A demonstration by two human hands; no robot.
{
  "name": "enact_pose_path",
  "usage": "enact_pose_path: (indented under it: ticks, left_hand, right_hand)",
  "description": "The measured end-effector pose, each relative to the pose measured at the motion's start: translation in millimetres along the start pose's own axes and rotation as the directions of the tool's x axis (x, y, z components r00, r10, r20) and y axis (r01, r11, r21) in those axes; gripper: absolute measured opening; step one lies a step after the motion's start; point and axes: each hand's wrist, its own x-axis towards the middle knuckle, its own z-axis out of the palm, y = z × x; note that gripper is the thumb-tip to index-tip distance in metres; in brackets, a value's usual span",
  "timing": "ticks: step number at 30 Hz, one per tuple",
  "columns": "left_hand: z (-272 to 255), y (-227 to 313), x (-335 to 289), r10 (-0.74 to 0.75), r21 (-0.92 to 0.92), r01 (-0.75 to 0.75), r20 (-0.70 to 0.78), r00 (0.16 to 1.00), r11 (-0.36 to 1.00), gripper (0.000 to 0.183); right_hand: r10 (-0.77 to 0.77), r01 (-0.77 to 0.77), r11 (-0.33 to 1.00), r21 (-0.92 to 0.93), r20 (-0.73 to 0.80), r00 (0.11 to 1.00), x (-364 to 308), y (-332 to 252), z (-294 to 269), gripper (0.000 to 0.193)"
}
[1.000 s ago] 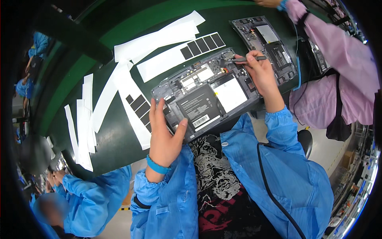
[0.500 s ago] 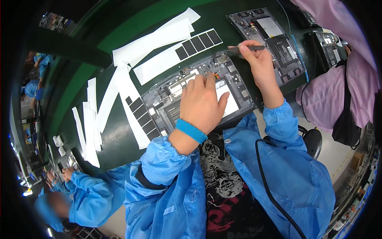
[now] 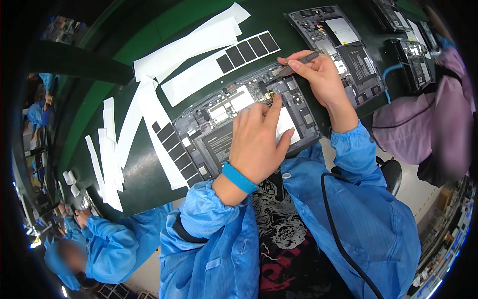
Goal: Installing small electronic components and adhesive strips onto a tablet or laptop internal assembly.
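An opened laptop chassis (image 3: 214,141) lies before me, its circuit board, black battery and a white panel showing. My left hand (image 3: 255,139) rests over its middle with nothing gripped. The index finger stretches to a small bundle of coloured cables (image 3: 270,95) at the board; the other fingers lie partly bent and the thumb stands apart. Above the chassis's far right corner, my right hand (image 3: 326,79) pinches dark tweezers (image 3: 301,65) between thumb and fingers. Their tip points down and left toward the board; whether it touches anything I cannot tell.
White strips (image 3: 189,45) lie beyond the laptop and to its left, some bearing black pads (image 3: 249,51). Another opened laptop chassis (image 3: 356,65) sits at the right, with more units (image 3: 413,62) beyond. A person in pink (image 3: 403,117) is at right; a blue-sleeved co-worker (image 3: 114,244) at left.
My right hand has tilted the tweezers, bringing their tip down and left toward the board. My left index finger has shifted slightly right onto the cables. The person in pink has moved.
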Motion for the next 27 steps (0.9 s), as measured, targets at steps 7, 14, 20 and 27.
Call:
enact_pose_path:
  ticks: [7,14,20,27]
  left_hand:
    - [4,0,-1,0.040,0.021,-0.040,-0.022,0.999,0.999,0.058]
    - [7,-1,-3,0.037,0.011,-0.037,-0.028,0.999,0.999,0.059]
    - [8,-3,-3,0.050,-0.004,-0.050,-0.038,0.998,0.999,0.059]
    - [7,-2,-3,0.046,-0.006,-0.046,-0.039,0.998,0.999,0.061]
  right_hand:
    - [0.038,-0.038,0.993,-0.110,0.002,0.999,-3,-5,2,0.022]
    - [-0.013,0.012,0.996,-0.084,-0.007,1.000,-4,-1,3,0.020]
    - [0.016,-0.016,0.999,-0.037,0.003,1.000,-7,1,2,0.018]
    - [-0.017,0.012,0.995,0.097,0.050,0.999,-3,4,-1,0.018]
